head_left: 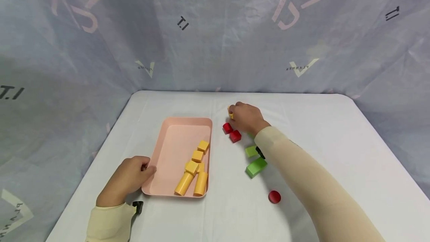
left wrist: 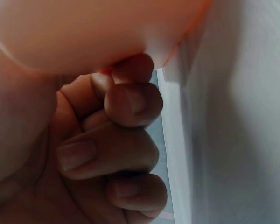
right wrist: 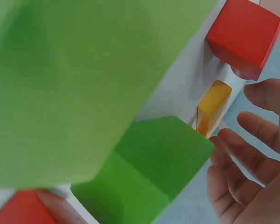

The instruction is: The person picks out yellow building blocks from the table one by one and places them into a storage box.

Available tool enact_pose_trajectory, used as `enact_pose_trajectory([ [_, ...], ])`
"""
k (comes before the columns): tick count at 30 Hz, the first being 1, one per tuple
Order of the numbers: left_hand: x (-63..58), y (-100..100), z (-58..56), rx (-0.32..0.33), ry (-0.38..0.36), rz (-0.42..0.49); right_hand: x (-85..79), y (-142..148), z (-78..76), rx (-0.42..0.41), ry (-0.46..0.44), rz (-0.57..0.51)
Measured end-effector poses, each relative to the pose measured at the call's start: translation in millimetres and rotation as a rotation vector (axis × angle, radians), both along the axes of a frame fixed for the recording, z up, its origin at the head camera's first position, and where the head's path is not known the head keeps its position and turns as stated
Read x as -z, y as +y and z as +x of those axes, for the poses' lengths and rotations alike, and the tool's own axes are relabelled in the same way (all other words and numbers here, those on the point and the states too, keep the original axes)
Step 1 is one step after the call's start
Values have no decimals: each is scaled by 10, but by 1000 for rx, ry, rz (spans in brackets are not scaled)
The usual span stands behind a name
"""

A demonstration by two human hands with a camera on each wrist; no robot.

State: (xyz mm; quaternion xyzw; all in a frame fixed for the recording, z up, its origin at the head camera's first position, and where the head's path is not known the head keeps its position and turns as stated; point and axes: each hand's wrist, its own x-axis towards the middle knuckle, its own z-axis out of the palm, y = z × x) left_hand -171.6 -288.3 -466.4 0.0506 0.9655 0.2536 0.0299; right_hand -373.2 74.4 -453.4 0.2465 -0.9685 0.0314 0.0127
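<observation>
My left hand (head_left: 129, 174) grips the left rim of a pink tray (head_left: 178, 121), thumb over the edge. The left wrist view shows its fingers (left wrist: 135, 102) curled beneath the tray (left wrist: 93, 37). Several yellow blocks (head_left: 197, 155) and two yellow cylinders (head_left: 200, 184) lie along the tray's right side. Toward the table's back, my right hand (head_left: 248, 118) reaches around a yellow block (head_left: 230, 112), partly hidden by the fingers. From the right wrist, that yellow block (right wrist: 214, 107) shows between parted thumb and fingers, not visibly pinched.
Nearest the right hand are a red cylinder (head_left: 227, 128) and a red cube (head_left: 235, 136). Green blocks (head_left: 256, 167) lie under and beside the right forearm. A round red piece (head_left: 274, 196) is nearer the front. Grey patterned cloth (head_left: 215, 47) rises behind the white table (head_left: 336, 141).
</observation>
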Motion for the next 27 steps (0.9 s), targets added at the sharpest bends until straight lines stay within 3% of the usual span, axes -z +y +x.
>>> enact_pose_trajectory([
  [27, -11, -1, 7, -6, -28, 16, 44, -14, -15, -24, -75, 30],
])
